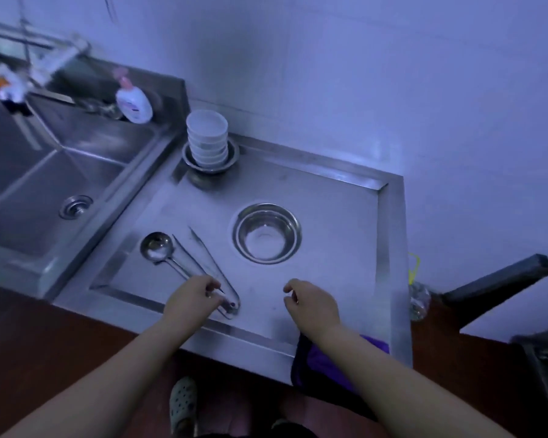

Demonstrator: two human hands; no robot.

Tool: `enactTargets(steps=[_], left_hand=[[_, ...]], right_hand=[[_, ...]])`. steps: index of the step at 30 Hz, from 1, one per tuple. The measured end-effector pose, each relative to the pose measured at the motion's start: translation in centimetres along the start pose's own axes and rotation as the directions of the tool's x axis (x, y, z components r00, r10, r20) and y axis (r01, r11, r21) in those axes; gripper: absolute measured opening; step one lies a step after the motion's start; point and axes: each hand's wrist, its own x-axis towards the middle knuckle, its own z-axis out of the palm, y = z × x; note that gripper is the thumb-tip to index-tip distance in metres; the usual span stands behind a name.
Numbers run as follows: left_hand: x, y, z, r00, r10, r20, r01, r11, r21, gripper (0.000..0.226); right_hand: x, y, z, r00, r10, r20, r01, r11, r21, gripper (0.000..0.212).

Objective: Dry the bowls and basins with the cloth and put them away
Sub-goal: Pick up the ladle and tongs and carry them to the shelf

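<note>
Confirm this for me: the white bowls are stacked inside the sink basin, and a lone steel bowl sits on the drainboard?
Not quite. The head view shows the white bowls stacked in steel basins at the drainboard's back corner, not inside the sink. The lone steel bowl is on the drainboard.

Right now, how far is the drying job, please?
Looks done: white bowls stand stacked inside metal basins at the counter's back. In hand: no bowl; the left hand is at the ladle and tongs, and the right hand holds nothing. Left: one steel basin sits alone mid-counter; the cloth hangs over the front edge.
</note>
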Motion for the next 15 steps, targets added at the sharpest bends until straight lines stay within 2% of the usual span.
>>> enactTargets(steps=[4, 9, 15], left_hand=[[1.2, -4.7, -3.4, 0.999, -0.026, -0.026, 0.025, 1.000, -0.018, 0.020], [3.5, -10.2, -6.7, 0.998, -0.057, 0.016, 0.057, 0.998, -0.035, 0.028], [7.0, -15.3, -8.7, 0.993, -0.063, 0.101, 0.072, 0.993, -0.089, 0.027]], right_hand=[[3.3, -5.8, 2.2, 0.996, -0.038, 0.077, 0.040, 0.999, -0.025, 0.026], [7.0, -12.1, 6.4, 0.987, 0.001, 0.161, 0.014, 0.996, -0.092, 0.033], [10.5, -17.4, 11.7, 0.991, 0.020, 0.133, 0.025, 0.942, -0.333, 0.044]])
